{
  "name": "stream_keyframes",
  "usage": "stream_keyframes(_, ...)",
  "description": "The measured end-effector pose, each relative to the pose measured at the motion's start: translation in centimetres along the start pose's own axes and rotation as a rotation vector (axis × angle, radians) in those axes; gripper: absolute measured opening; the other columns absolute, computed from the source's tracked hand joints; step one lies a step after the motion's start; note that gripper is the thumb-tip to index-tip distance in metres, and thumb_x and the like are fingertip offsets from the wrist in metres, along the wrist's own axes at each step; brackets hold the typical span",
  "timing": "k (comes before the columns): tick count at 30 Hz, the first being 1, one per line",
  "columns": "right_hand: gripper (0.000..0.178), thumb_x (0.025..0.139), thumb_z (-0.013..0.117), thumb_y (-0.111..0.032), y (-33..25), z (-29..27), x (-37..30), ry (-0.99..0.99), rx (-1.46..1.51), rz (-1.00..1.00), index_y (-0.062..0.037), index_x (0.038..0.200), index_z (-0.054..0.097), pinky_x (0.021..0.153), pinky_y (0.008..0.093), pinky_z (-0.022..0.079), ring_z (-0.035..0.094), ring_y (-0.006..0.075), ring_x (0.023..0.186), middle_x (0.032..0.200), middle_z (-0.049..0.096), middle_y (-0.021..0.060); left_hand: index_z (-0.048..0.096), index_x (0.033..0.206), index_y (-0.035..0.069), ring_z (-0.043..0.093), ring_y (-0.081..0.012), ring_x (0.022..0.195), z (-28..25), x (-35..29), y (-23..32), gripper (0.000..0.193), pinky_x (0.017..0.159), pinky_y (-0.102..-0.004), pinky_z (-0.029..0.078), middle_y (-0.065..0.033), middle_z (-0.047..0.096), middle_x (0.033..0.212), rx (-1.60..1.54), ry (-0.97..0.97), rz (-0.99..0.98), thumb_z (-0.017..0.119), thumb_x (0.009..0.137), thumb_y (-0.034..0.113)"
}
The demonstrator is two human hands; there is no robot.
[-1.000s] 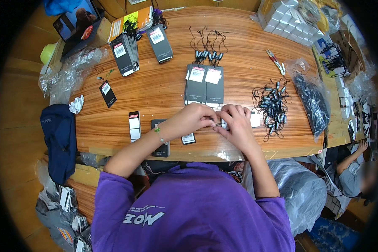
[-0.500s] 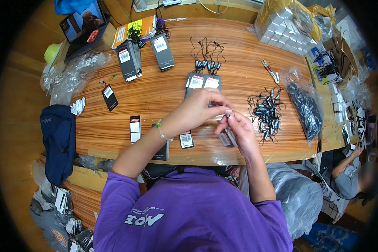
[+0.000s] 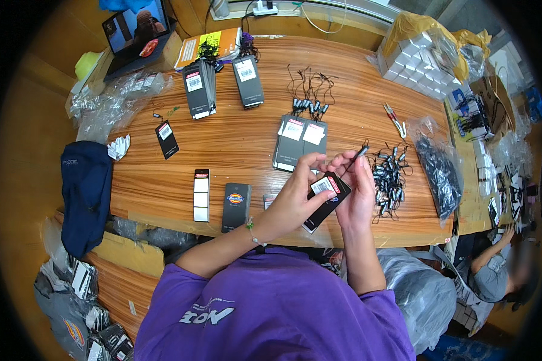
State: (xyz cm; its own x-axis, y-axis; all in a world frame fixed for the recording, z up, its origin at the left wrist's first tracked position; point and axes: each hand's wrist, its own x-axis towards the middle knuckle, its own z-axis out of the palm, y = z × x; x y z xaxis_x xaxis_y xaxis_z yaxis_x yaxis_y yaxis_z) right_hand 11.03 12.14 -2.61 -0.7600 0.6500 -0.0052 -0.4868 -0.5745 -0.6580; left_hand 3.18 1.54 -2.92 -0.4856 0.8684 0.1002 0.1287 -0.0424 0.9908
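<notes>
L hand [image 3: 298,195]: thumb + fingers clamped on blk hang tag [image 3: 327,212], tilted, above table [image 3: 223,144] nr its front edge. R hand [image 3: 359,192]: thumb + fingertips tog. on blk cord w/ toggle [image 3: 364,150], just above tag. Cord pile [image 3: 391,186] just R; gray tags [image 3: 287,148] beyond, from here.

The worktop [image 3: 141,180] is of brown wood with fine striped grain, and its edges look curved because of the wide lens. Behind it stands a low brown wooden panel [image 3: 355,40], and above this runs a pale frame [image 3: 370,13], which seems to belong to a window. On the left there is a large brown wooden surface [image 3: 27,198]; I cannot tell if it is wall or floor. At the right, a tan side table [image 3: 471,207] adjoins. The light is bright, and the outer corners are black.
</notes>
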Motion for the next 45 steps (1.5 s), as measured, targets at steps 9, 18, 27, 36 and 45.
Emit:
stream_keyframes(9, 0.018, 0.089, 0.05, -0.008, 0.4, 0.4, 0.2, 0.102, -0.137, -0.165, -0.0025, 0.106, 0.047, 0.076, 0.0261, 0.042, 0.049, 0.014, 0.076, 0.08, 0.053, 0.0065, 0.024, 0.131, 0.008, 0.049, -0.0094, 0.094, 0.7, -0.2, -1.9, 0.056, 0.079, -0.0222, 0.041, -0.0066, 0.052, 0.095, -0.21, -0.043, -0.06, 0.054, 0.084, -0.002)
stream_keyframes(18, 0.011, 0.087, 0.053, -0.004, -2.6, -0.4, 3.7, 0.056, -0.124, -0.215, -0.0009, 0.098, 0.053, 0.076, 0.0292, 0.046, 0.057, 0.0164, 0.079, 0.082, 0.059, 0.0092, 0.054, 0.112, 0.003, 0.05, -0.0118, 0.102, -1.4, -0.2, -1.2, 0.026, 0.089, -0.026, 0.04, -0.0045, 0.054, 0.109, -0.203, -0.274, -0.169, 0.054, 0.086, 0.006)
stream_keyframes(27, 0.012, 0.087, 0.053, -0.004, -3.4, 1.6, 7.1, -0.005, -0.15, -0.285, -0.0014, 0.098, 0.054, 0.081, 0.0301, 0.047, 0.059, 0.0169, 0.082, 0.086, 0.062, 0.0102, 0.043, 0.121, 0.004, 0.05, -0.0075, 0.101, -3.6, 0.0, -0.7, 0.038, 0.086, -0.0227, 0.041, -0.003, 0.052, 0.112, -0.404, -0.221, -0.091, 0.056, 0.086, 0.003)
stream_keyframes(36, 0.012, 0.087, 0.052, -0.004, -2.5, 2.5, 9.4, -0.039, -0.281, -0.276, 0.0002, 0.097, 0.056, 0.077, 0.0282, 0.047, 0.06, 0.0166, 0.079, 0.086, 0.062, 0.0105, 0.044, 0.116, 0.003, 0.054, -0.0065, 0.091, -6.1, 2.1, -2.6, 0.027, 0.079, -0.0208, 0.045, -0.0034, 0.057, 0.098, -0.502, -0.162, -0.128, 0.048, 0.089, 0.004)
stream_keyframes(45, 0.013, 0.085, 0.051, -0.001, -1.8, 1.8, 19.8, -0.068, -0.554, -0.304, 0.0029, 0.095, 0.059, 0.06, 0.02, 0.043, 0.056, 0.0089, 0.066, 0.081, 0.064, 0.0087, 0.054, 0.106, 0.0, 0.056, -0.0069, 0.073, -9.4, 10.2, -5.8, 0.027, 0.065, -0.0205, 0.046, -0.0051, 0.06, 0.089, 0.054, -0.026, -0.13, 0.059, 0.08, 0.0)
